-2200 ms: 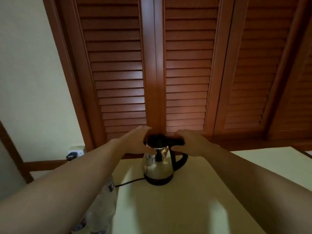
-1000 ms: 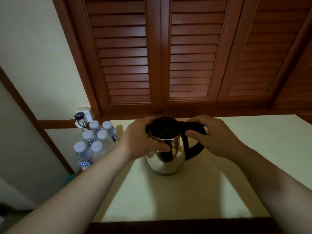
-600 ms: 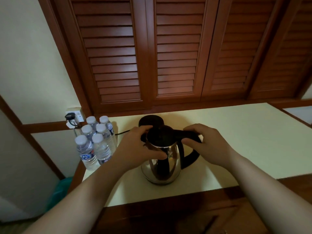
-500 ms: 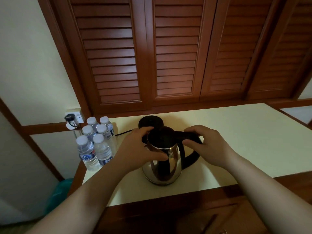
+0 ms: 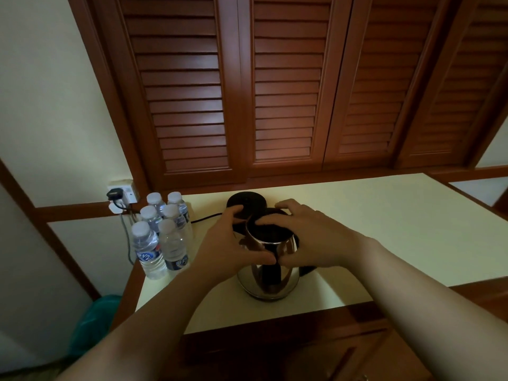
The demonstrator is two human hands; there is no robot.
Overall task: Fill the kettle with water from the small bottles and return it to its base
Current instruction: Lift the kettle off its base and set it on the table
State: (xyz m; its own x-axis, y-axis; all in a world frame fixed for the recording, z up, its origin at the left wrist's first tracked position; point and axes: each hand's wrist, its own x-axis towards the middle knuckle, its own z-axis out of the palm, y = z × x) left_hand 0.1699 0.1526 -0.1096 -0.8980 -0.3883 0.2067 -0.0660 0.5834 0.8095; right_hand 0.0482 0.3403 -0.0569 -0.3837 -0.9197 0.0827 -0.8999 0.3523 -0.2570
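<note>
Both the left hand [image 5: 233, 248] and right hand [image 5: 310, 240] curl around the kettle [image 5: 268, 266] near the counter [image 5: 384, 229] front edge, base [image 5: 246, 200] at 11 o'clock, bottles [image 5: 160, 235] at 9, bare counter toward 3.

This looks like a hotel or guest room, at its tea-making corner. A cream counter [image 5: 384, 229] with a dark wood front edge runs below a row of reddish-brown louvred wooden shutters [image 5: 286, 86]. At the counter's left edge stands a cluster of six small, capped water bottles [image 5: 162, 229], the sort laid out for guests. A steel electric kettle [image 5: 268, 273] stands near the front edge, with its round black base [image 5: 246, 200] behind it, corded to a wall socket [image 5: 121, 195] by the back left corner. The walls are plain cream with wood trim.
</note>
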